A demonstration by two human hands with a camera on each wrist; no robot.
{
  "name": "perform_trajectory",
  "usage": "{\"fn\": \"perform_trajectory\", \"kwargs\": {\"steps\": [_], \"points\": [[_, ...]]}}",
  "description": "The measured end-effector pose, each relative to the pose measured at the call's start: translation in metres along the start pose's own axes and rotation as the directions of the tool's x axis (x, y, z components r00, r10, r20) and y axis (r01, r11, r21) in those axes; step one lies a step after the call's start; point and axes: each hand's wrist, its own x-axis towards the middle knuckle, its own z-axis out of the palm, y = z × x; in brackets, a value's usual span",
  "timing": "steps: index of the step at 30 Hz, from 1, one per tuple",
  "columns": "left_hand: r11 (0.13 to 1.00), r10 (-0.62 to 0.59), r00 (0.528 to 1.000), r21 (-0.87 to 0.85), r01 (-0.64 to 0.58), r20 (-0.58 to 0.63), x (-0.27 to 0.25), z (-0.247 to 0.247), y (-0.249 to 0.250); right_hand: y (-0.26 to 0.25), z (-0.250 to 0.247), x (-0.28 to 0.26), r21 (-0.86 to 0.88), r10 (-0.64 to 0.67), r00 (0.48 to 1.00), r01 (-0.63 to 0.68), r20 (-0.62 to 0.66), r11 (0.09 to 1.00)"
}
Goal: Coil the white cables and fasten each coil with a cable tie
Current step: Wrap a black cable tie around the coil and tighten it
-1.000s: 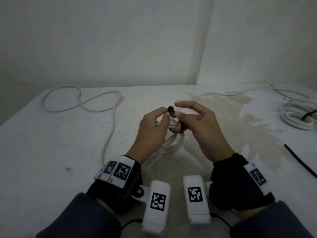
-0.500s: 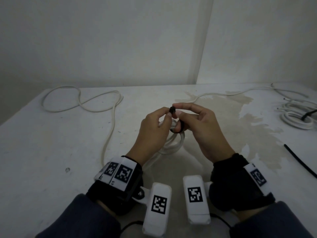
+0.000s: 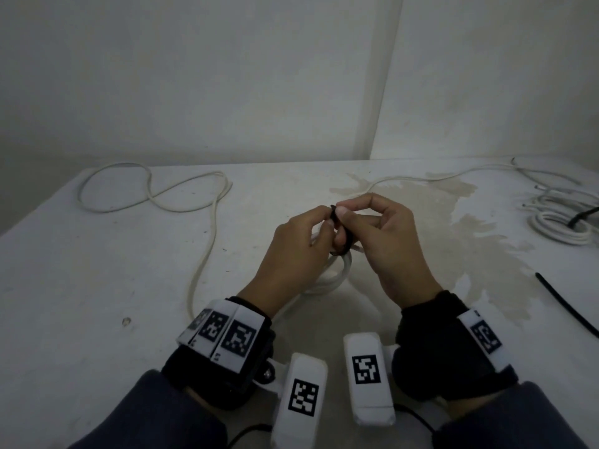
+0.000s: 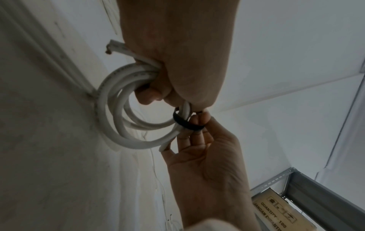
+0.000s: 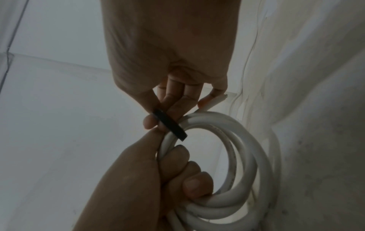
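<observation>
Left hand (image 3: pixel 293 251): fingers curled round one side of the coil, thumb and forefinger pinching the cable tie at its upper end.
Right hand (image 3: pixel 387 243): thumb and forefinger pinch the cable tie's top, touching the left fingertips; other fingers bent loosely under it.
White cable coil (image 5: pixel 242 164): several round turns bunched together, held above the surface between both hands; a cut end sticks out by the right fingers.
Black cable tie (image 5: pixel 169 124): a flat band looped round the bunched turns, close beside the left thumb.
Loose white cable (image 3: pixel 181 202): lies in open curves at the far left of the surface, trailing toward the left wrist.
Second white coil (image 3: pixel 560 222): lies at the far right edge.
Black strand (image 3: pixel 565 303): lies straight on the right, near that coil.
Surface (image 3: pixel 97 270): white, stained brownish around the middle.
</observation>
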Motion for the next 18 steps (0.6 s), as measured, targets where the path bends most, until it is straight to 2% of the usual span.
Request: {"fn": "perform_trajectory", "kwargs": {"steps": [3,6,9,12,16,18], "points": [[0.999,0.031,1.0,-0.045,-0.03,0.008,-0.001,-0.002,0.003,0.0,-0.003,0.001,-0.006,-0.021,1.0,0.021,-0.014,1.0],[0.983,0.005,0.999,-0.182,0.002,0.04,-0.002,-0.003,0.008,-0.004,-0.008,0.003,-0.02,-0.03,1.0,0.029,-0.005,0.999],[0.939,-0.076,0.988,-0.324,0.115,0.133,-0.004,-0.003,0.013,-0.006,-0.013,0.005,-0.041,0.077,0.997,-0.077,0.016,0.996],[0.86,-0.169,0.955,-0.437,0.264,0.245,-0.005,-0.001,0.016,-0.002,-0.017,0.005,-0.004,0.18,0.982,-0.18,0.056,0.984],[0.781,-0.251,0.908,-0.485,0.395,0.335,-0.007,0.0,0.018,-0.001,-0.017,0.006,0.064,0.244,0.965,-0.238,-0.096,0.969],[0.767,-0.262,0.893,-0.483,0.423,0.366,-0.008,0.004,0.018,-0.005,-0.022,0.007,0.059,0.233,0.962,-0.227,-0.143,0.972]]}}
